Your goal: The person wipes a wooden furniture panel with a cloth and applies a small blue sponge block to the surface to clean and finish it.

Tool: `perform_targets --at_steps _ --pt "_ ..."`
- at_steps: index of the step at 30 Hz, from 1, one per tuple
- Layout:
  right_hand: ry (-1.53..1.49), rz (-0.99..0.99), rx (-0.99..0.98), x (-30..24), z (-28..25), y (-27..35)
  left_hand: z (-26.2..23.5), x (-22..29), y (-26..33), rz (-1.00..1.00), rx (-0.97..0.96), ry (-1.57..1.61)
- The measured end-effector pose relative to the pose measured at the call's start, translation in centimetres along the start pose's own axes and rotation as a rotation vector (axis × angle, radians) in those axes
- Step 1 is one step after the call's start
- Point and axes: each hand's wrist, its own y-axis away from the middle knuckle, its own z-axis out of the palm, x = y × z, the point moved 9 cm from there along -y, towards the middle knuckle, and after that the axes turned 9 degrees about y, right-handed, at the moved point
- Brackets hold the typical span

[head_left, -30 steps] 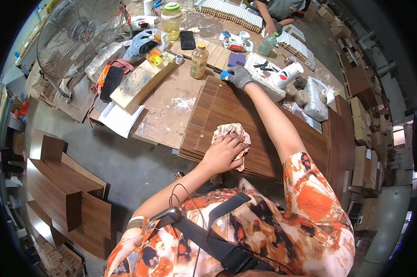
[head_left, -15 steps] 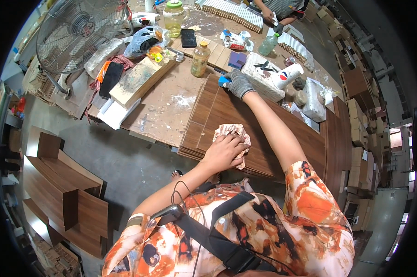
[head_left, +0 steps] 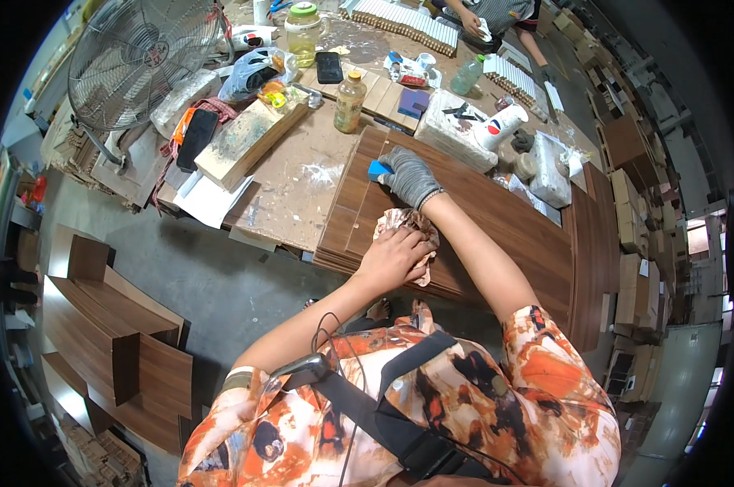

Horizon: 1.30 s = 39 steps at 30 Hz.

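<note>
A stack of brown wood-grain panels (head_left: 481, 215) lies before me on the table's near edge. Bare, my left hand (head_left: 397, 253) presses a crumpled, pale patterned cloth (head_left: 399, 221) onto the top panel, its fingers bent over the cloth. My right hand (head_left: 412, 178), in a grey knit glove, is closed on a small blue block (head_left: 377, 170) against the same panel, just beyond the cloth. What the block is made of I cannot make out. The fingers' undersides are hidden.
A bottle with a yellow cap (head_left: 350, 101) stands behind the stack. White wrapped blocks (head_left: 452, 130) and a paper cup (head_left: 503, 128) line its far right side. To the left are a wooden beam (head_left: 253, 138) and a fan (head_left: 144, 61). Another person's hand (head_left: 471, 22) works at the far side.
My right hand has drawn the blue block toward me and a little left across the panel. The left hand and cloth have shifted only slightly. Across the table, the other person's arm moved right.
</note>
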Motion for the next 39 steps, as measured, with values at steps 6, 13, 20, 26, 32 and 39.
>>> perform_targets --at_steps 6,13,20,26,32,39 --pt "0.009 -0.034 0.001 -3.1 -0.2 2.8 -0.1 0.2 0.0 0.051 0.02 0.007" --pt "-0.087 -0.092 -0.034 -6.4 -0.3 6.1 2.1 -1.9 0.8 -0.148 -0.153 0.035" --pt "-0.073 -0.167 -0.017 -9.1 0.0 8.6 3.9 -4.2 2.3 -0.33 -0.152 0.31" --pt "0.009 -0.147 -0.075 -9.7 1.2 9.0 5.6 -5.3 3.9 -0.098 0.036 0.31" --pt "0.041 -0.124 -0.202 -10.6 3.3 9.6 6.6 -2.6 2.4 0.032 -0.022 -0.063" --pt "0.424 0.579 0.132 -8.3 2.8 14.2 4.7 -1.6 1.3 -0.014 -0.015 -0.08"
